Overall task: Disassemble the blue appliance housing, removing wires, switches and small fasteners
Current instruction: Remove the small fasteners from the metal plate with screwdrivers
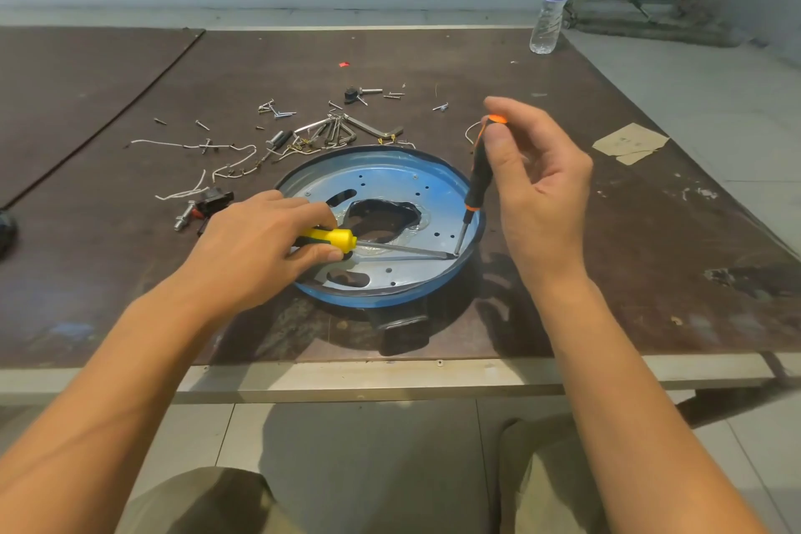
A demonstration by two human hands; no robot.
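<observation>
Blue round sheet-metal housing (390,182): centre of frame, lying flat and open side up on the dark brown bench (607,273), close to its near edge. The floor is pierced with small holes and has a ragged central opening. A black tab (405,334) sticks out from under its lower edge.

Your left hand (260,247) is wrapped round the yellow-handled screwdriver (333,239). The shaft lies almost flat across the housing floor, and the tip reaches the inner rim at lower right. Judged: it is held low to lever or to brace something there.

Your right hand (537,186) pinches the cap of the slim black-and-orange screwdriver (479,182) between thumb and forefinger, with the other fingers loosely curled. It stands steep, leaning slightly, and its tip comes down just beside the other tip. The fingertip hold suits spinning a small fastener. The fastener itself is too small to see.

Above the housing, toward upper left of centre, lie the removed parts:
- white wires (225,169)
- loose screws (277,111)
- a bunch of hex keys (342,130)
- a black switch block (212,202) at the left

They lie apart from the housing, probably to leave working room.

A clear plastic water bottle (552,0) stands at the upper right, and a scrap of cardboard (628,141) lies at the right.
</observation>
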